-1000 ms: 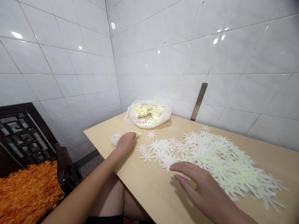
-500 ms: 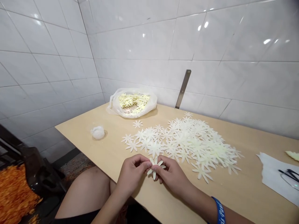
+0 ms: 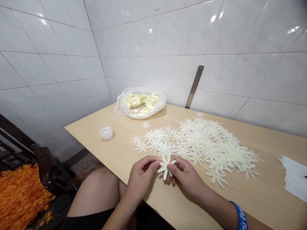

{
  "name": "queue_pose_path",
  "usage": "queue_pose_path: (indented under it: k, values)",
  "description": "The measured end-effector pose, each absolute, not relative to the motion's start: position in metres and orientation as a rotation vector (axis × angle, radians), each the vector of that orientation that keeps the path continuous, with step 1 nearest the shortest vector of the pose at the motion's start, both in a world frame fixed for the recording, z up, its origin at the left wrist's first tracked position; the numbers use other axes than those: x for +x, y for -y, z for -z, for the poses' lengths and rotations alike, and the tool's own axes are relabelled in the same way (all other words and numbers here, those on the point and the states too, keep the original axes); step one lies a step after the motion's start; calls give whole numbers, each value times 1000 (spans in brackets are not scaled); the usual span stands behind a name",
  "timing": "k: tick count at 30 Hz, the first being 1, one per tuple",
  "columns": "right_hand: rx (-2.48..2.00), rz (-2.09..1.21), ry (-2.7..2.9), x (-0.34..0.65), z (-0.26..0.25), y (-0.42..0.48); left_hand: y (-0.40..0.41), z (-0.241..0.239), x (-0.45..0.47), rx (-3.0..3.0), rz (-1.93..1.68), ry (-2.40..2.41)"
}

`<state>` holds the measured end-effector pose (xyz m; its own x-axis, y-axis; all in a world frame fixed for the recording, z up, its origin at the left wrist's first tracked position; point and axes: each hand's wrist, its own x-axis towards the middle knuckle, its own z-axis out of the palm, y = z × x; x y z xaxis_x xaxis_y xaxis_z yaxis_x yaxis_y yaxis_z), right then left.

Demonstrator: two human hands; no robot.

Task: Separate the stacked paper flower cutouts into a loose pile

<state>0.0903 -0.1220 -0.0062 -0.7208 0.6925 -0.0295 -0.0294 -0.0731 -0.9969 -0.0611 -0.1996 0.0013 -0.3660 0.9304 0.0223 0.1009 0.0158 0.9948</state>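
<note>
Both hands meet over the near edge of the wooden table (image 3: 240, 204). My right hand (image 3: 184, 175) pinches a pale paper flower (image 3: 166, 165) between thumb and fingers. My left hand (image 3: 141, 174) is curled beside it, its thumb and fingertips touching the flower's left petals. Just beyond the hands lies a wide spread of the same pale flower cut-outs (image 3: 203, 143). A blue wristband (image 3: 240, 217) circles my right wrist.
A clear plastic bag of yellowish flowers (image 3: 140, 103) sits at the far left corner by the tiled wall. A small white wad (image 3: 106, 133) lies near the left edge. White paper (image 3: 295, 179) lies at the right. Orange petals (image 3: 19, 198) fill a dark bin on the floor.
A second ago my left hand was out by the white wad and my right hovered open over the pile. Both have come together on one flower, and the view has swung right.
</note>
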Motion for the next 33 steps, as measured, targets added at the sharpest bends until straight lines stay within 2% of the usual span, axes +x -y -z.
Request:
queue_pose_path:
  k: [4,10,16,21,27,33]
  values:
    - [-708,-1884,1646,90,3,123,201,-5,-67,997,-1439,-1425]
    - [-755,-1942,1713,86,5,123,203,-6,-61,1062,-1484,-1473]
    - [-983,-1411,1654,89,1,125,205,-6,-64,1728,-1707,-1643]
    - [-754,-1805,1683,89,-5,126,205,-3,-64,2125,-1598,-1583]
    - [-838,-2037,1419,85,2,120,201,6,-62,1789,-1479,-1672]
    - [-819,-2080,1356,88,3,119,199,7,-60,1669,-1401,-1782]
